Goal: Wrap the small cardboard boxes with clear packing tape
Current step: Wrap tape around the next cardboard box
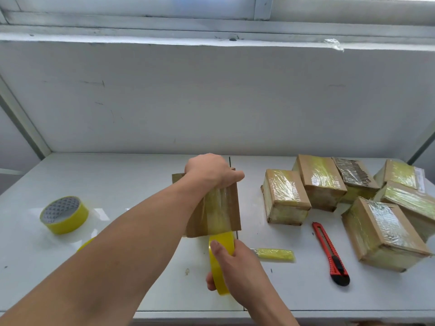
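Note:
A small brown cardboard box lies on the white table at the centre. My left hand grips its far end from above, thumb on the right side. A strip of yellowish clear tape runs down the box top to a yellow tape roll, which my right hand grips just in front of the box's near edge.
Several taped boxes are piled at the right. A red utility knife lies in front of them, and a yellow tape-wrapped piece beside my right hand. A second tape roll sits at the left. A wall rises behind the table.

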{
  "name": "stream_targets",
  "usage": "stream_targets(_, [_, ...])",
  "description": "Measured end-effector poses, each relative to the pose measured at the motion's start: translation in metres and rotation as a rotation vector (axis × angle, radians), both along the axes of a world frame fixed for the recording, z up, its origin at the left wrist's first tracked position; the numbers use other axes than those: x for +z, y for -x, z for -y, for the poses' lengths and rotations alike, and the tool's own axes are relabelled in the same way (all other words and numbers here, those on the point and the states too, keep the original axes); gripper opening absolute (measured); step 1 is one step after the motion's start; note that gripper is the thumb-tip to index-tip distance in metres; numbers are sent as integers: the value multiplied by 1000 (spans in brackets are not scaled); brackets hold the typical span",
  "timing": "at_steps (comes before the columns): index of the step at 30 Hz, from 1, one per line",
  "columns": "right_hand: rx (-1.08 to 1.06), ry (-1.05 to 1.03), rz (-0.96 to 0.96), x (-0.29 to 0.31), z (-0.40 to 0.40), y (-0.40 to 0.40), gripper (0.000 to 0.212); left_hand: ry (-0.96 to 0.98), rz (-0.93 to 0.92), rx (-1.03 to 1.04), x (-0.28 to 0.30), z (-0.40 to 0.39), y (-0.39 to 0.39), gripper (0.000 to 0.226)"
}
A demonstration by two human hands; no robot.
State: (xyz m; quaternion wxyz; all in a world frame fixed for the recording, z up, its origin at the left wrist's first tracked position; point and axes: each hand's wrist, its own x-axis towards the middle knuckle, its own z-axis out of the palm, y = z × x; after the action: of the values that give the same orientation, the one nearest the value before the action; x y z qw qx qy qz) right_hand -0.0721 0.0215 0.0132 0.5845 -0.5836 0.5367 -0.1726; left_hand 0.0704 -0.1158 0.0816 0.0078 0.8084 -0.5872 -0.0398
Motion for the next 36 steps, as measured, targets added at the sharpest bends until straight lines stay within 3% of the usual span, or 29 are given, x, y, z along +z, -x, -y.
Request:
stream_targets(7, [31, 7, 66, -3, 18, -7, 24, 20, -62, 51, -12, 22, -14, 52])
stream_targets(11, [39, 33, 93, -14, 32, -18, 49, 96, -54, 90, -14, 37, -28, 55])
stream_targets(16, [0, 39, 96, -15, 41, -28, 57, 57, -64, 64, -27, 56, -44, 74])
stream_targets(19, [-28, 48, 91, -12, 43, -29, 56, 199, 53, 65, -38, 55, -46, 91])
stream_targets(22, [-28, 38, 112, -11, 46, -30, 50, 337, 225, 10, -41, 50, -39, 80])
stream_targets(24, [-22, 31, 131, -12, 46, -30, 48, 381, 244, -44, -43, 45, -40, 72])
stream_targets(29, [-11, 67, 149, -6, 52, -31, 25, 183, 78, -23, -60, 14, -35, 88])
stream_targets(33, [5, 51, 134, -1, 54, -36, 27, -6, -219, 110, -68, 6, -35, 99])
stream_targets(36, [20, 62, 123, 1, 55, -38, 27, -81, -247, 124, -61, 15, -27, 111])
